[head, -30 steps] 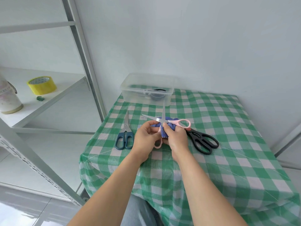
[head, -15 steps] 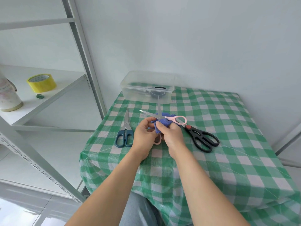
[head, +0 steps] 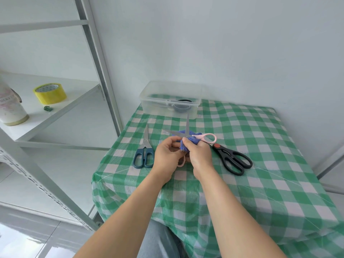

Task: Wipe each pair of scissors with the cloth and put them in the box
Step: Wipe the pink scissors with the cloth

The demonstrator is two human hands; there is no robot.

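Observation:
Pink-handled scissors [head: 206, 137] are held above the table with their blades spread apart. My left hand [head: 167, 155] grips the lower pink handle loop. My right hand [head: 200, 155] presses a blue cloth [head: 191, 141] against the blades near the pivot. Blue-handled scissors [head: 144, 155] lie shut on the table to the left of my hands. Black-handled scissors [head: 232, 159] lie to the right. A clear plastic box [head: 151, 101] stands at the table's far edge with dark-handled scissors inside.
The table [head: 260, 146] carries a green and white checked cloth and stands against a white wall. A white metal shelf rack [head: 74, 101] on the left holds a yellow tape roll [head: 49, 93] and a white container [head: 11, 110].
The hands, scissors and cloth have stayed in nearly the same spot; the blades keep their spread and the cloth has shifted slightly along them.

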